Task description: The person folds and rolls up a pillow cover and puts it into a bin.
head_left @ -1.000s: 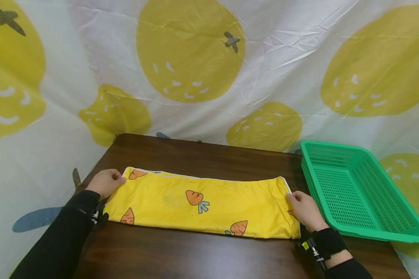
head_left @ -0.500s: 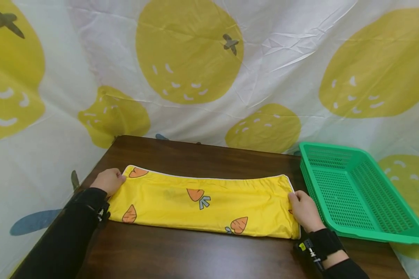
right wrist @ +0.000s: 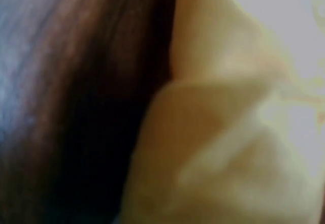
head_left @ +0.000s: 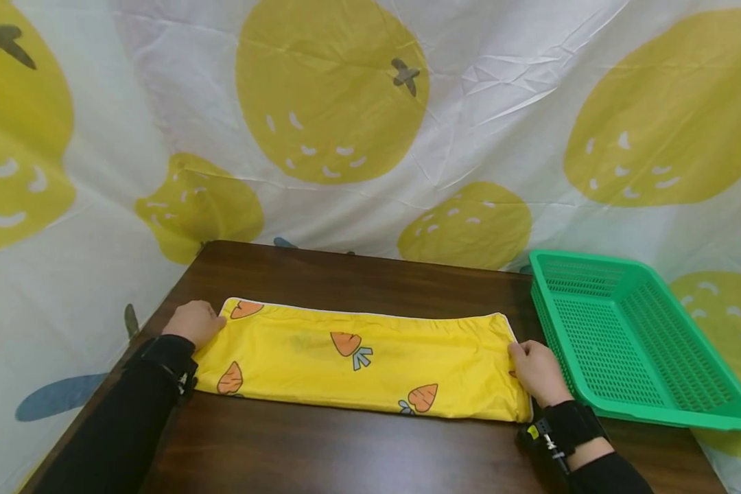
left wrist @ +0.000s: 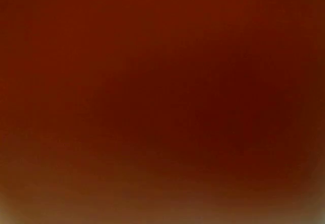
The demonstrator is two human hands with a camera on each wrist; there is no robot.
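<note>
A yellow carrot-print cloth [head_left: 296, 367] with a white-trimmed edge lies on the brown table as a long folded strip. My left hand [head_left: 194, 322] pinches its left end, thumb on top. At the opposite short edge, my right hand [head_left: 540, 372] grips the cloth between thumb and fingers, and small creases run in from there. The fingers beneath the cloth are hidden. In the right wrist view a blurred fold of the cloth [right wrist: 218, 148] fills the right side. The left wrist view is only a dark reddish blur.
A green plastic basket [head_left: 617, 405] with slatted walls stands just right of my right hand, with nothing in it. The wooden table [head_left: 346, 446] shows in front of the cloth and behind it. A fruit-print sheet [head_left: 358, 219] hangs behind and along the left.
My left hand has shifted slightly right with its end of the cloth. The far edge has evened out, and the small overlap near its left corner no longer shows. My right hand stays nearly in place.
</note>
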